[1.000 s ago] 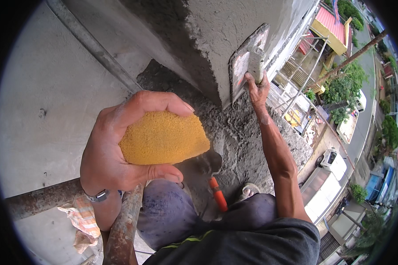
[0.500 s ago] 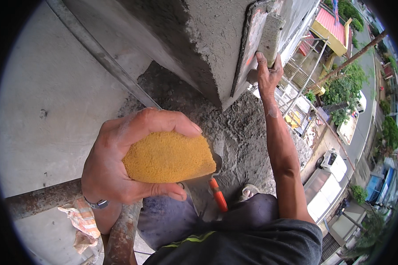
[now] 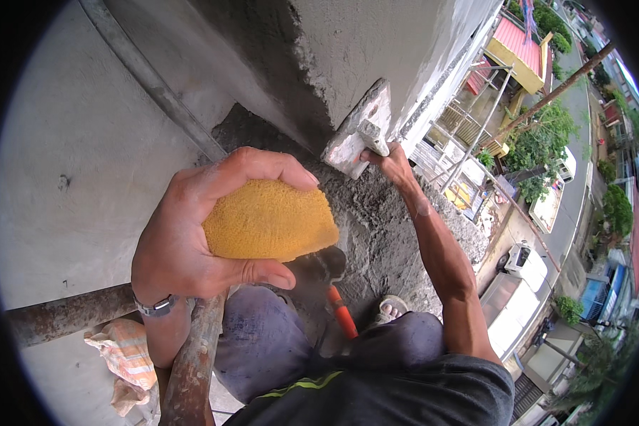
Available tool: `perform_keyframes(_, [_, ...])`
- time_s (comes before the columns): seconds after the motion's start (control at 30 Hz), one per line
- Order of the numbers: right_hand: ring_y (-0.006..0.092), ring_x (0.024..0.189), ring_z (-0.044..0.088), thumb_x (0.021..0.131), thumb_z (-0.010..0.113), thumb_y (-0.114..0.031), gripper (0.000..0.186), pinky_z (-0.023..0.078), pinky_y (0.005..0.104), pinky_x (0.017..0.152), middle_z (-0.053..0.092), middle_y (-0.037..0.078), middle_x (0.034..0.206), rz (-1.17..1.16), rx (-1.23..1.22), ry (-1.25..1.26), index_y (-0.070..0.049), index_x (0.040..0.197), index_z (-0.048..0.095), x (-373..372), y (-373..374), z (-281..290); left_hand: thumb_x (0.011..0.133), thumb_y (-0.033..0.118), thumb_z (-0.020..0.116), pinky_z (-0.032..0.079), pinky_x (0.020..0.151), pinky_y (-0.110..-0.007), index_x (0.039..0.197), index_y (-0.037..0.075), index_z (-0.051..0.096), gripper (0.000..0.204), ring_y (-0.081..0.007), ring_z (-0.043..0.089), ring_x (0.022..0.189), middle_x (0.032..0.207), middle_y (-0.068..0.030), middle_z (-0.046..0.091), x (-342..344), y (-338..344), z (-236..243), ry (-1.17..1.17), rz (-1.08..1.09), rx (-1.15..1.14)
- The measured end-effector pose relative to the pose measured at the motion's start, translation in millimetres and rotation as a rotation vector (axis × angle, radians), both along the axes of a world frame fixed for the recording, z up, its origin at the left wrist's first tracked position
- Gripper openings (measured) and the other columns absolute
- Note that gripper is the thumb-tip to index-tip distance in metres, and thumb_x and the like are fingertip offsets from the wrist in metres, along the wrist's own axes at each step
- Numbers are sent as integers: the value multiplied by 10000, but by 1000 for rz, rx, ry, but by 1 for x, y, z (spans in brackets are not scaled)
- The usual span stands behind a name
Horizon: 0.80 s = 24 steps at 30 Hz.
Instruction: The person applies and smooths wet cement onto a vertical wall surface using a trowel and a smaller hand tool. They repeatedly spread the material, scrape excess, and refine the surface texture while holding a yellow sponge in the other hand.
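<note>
In my left hand (image 3: 174, 234) is a rough yellow sponge (image 3: 266, 220), gripped between curled fingers and thumb above my knees. My right hand (image 3: 387, 163) grips the short handle of a mortar-smeared rectangular float (image 3: 355, 128), which is tilted at the lower end of a freshly plastered concrete column (image 3: 355, 42), by its corner. Below the column lies a bed of grey wet mortar (image 3: 376, 234). A tool with an orange handle (image 3: 341, 309), likely a trowel, rests there between my knees, its blade partly hidden behind the sponge.
Rusty pipes (image 3: 71, 319) cross at the lower left beside a striped sack (image 3: 121, 355). A grey bar (image 3: 149, 78) leans along the pale surface. Beyond the edge at right, far below, are scaffold poles, a wooden post (image 3: 561, 89), trees, a white truck (image 3: 525, 263) and a street.
The float has moved down and left from high on the column face and tilted over, with my right hand following. The sponge in my left hand has risen slightly.
</note>
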State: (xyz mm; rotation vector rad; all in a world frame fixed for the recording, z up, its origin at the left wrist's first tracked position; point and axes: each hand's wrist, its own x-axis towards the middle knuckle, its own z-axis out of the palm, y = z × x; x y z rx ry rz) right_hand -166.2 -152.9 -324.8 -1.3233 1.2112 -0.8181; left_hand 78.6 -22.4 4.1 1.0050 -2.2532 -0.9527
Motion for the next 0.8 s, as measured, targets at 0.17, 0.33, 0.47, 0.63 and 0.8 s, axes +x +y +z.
perform_keyframes(0.17, [152,812,623,811,751,-194,241,477,336,812,709,41,843,-91,-66,-212,-17,969,711,21,24,32,588,287,924,489,887,-309,1166,34,594,712,-175,633,1005,1110,-81,637,-1,-2,4,83,63,-15])
perform_keyframes(0.33, [146,764,613,805,783,-285,363,485,320,717,700,76,831,-68,-177,-185,24,974,697,11,8,110,573,315,925,486,887,-302,1169,27,586,743,-173,625,1016,1113,-82,633,3,1,8,33,59,-33])
perform_keyframes(0.47, [156,726,633,797,793,-343,391,514,332,671,682,67,782,-92,-175,-198,5,942,691,-13,-22,102,512,426,928,468,876,-292,1154,21,575,837,-161,598,1012,1124,-82,599,5,12,12,77,67,-15])
perform_keyframes(0.63, [162,722,645,804,787,-375,390,533,340,658,667,49,783,-150,-91,-279,-26,938,676,-22,-27,-8,591,303,926,483,877,-296,1165,41,589,716,-160,616,1024,1124,-80,634,6,4,10,129,84,2])
perform_keyframes(0.8, [161,681,637,788,795,-398,427,523,340,624,678,56,772,-115,-169,-262,-12,930,680,-4,-11,5,613,277,923,471,898,-301,1167,41,589,689,-166,610,1025,1131,-77,628,9,-2,9,10,73,-62])
